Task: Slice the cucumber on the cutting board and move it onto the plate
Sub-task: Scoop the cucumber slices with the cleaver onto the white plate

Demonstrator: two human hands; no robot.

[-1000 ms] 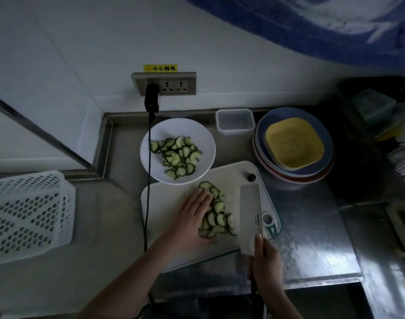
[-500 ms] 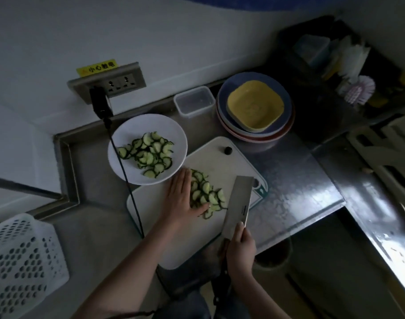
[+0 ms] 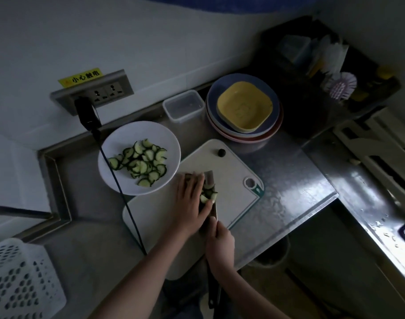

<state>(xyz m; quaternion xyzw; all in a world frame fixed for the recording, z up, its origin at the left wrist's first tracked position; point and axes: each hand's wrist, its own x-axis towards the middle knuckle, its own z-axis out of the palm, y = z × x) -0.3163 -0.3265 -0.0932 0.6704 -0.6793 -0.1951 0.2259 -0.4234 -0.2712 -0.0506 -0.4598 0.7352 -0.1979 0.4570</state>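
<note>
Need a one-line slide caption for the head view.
Left hand presses cucumber slices against knife held by right hand, beside plate.

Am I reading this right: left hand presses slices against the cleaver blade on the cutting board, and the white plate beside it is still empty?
Not quite. The head view shows the white plate already holds a pile of cucumber slices. The rest stands: the left hand presses slices against the cleaver over the cutting board, with the right hand gripping the handle.
</note>
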